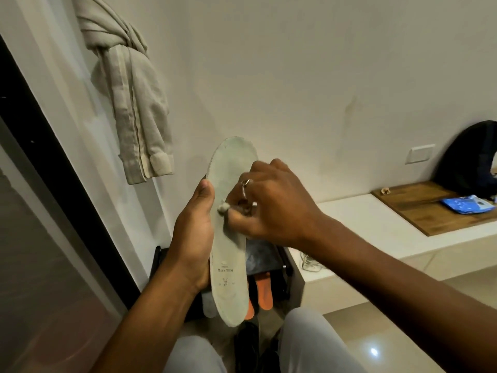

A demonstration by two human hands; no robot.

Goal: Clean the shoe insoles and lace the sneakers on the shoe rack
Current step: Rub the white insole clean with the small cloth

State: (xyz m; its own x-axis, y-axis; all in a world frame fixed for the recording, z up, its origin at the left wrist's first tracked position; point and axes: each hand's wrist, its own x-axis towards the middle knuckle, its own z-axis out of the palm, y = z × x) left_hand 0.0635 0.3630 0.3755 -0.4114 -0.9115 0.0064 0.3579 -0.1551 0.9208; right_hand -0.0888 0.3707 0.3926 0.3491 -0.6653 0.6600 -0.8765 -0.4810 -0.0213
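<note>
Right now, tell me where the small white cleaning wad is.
Head view, centre: the small white cleaning wad is pinched by the right hand against the pale grey foam insole, beside the left hand holding that insole.

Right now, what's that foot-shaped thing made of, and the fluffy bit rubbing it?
The insole looks like foam with a matte, grey-green cloth face: it holds its shape and its toe edge is ragged. The wad pinched by the right hand looks like cotton or tissue: white and fuzzy.

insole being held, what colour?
The insole is pale greyish-green, small dark print near its heel; head view shows it.
</note>
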